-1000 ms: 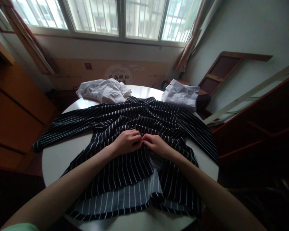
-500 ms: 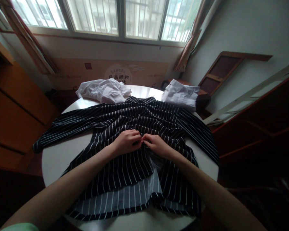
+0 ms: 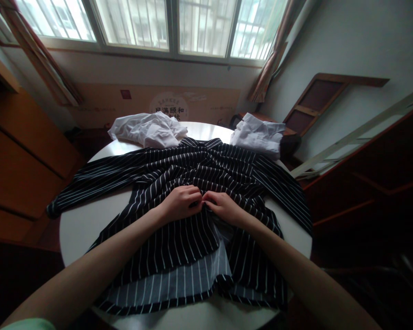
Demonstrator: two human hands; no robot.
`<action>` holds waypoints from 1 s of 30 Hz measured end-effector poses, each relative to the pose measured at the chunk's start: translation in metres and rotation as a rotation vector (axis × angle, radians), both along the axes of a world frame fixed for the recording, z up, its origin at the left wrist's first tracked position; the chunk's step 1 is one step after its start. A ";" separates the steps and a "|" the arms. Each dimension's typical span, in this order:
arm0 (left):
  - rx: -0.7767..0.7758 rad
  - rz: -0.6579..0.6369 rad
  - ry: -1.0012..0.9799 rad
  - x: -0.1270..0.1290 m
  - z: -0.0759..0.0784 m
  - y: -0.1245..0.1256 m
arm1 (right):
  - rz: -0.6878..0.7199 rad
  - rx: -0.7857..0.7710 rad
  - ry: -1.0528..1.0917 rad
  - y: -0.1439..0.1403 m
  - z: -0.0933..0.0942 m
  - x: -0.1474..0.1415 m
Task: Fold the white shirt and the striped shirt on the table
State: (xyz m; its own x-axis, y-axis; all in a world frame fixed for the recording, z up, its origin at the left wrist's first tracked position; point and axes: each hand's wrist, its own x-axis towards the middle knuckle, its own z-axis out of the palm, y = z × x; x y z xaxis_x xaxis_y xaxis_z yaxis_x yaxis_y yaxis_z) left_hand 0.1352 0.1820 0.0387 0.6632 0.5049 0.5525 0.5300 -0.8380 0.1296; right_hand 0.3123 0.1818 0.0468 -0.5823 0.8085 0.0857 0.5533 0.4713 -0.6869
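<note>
A black shirt with white stripes lies spread front-up on a round white table, collar at the far side and sleeves out to both sides. My left hand pinches the shirt's front edge at the middle. Right beside it, fingertips touching or nearly so, my right hand pinches the same spot. Any button between the fingers is hidden. Below the hands the front parts, and the paler inside of the back shows above the hem.
A crumpled white garment lies at the table's far left, and a folded white garment at the far right. Behind the table a long printed cardboard box leans under the window. Wooden cabinets stand at left.
</note>
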 end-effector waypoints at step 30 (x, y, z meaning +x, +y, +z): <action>-0.070 0.244 -0.046 -0.006 -0.008 0.006 | -0.025 -0.012 -0.010 -0.002 0.004 -0.002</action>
State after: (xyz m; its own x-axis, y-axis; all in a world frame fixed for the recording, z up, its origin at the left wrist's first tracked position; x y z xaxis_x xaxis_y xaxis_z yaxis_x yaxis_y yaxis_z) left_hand 0.1289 0.1882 0.0303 0.4925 0.6847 0.5372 0.7074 -0.6745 0.2112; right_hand 0.3106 0.1795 0.0512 -0.5625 0.8238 0.0699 0.5716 0.4486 -0.6870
